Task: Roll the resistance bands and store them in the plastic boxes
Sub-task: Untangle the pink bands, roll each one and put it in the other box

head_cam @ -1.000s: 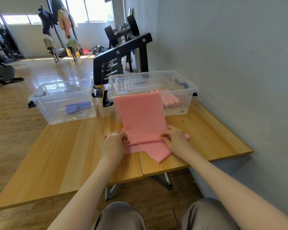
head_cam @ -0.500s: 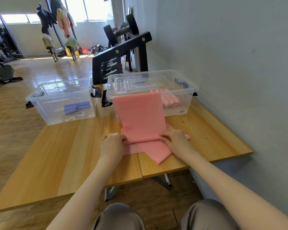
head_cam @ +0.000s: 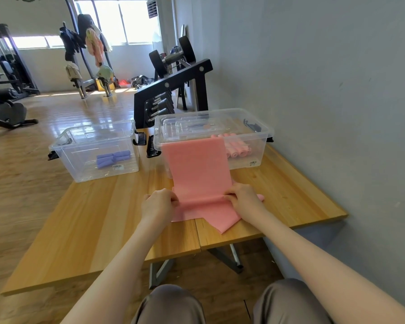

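Left grip: left hand (head_cam: 159, 204), fingers curled, pinching the left edge of the pink band's fold.
Right grip: right hand (head_cam: 243, 199), fingers curled, pinching the right edge of the same fold.
Pink band (head_cam: 198, 169): matte salmon sheet, flat and smooth; stretched between both grips, running up and away from them to drape over the near rim of the right box. A loose end lies on the bench below the grips, one corner pointing toward the person.
Right box (head_cam: 262, 146): clear plastic, beyond the grips; rolled pink bands (head_cam: 237, 149) inside at right, a clear lid resting on top.
Left box (head_cam: 91, 157): clear plastic, far left of the left grip; rolled purple bands (head_cam: 112, 158) inside.
Bench (head_cam: 103, 218): light wood, two boards meeting in a seam below the grips; metal legs beneath.
Room: grey wall just right of the bench; black dumbbell rack (head_cam: 173, 90) behind the boxes; glossy wood floor, gym machines, bright windows beyond.
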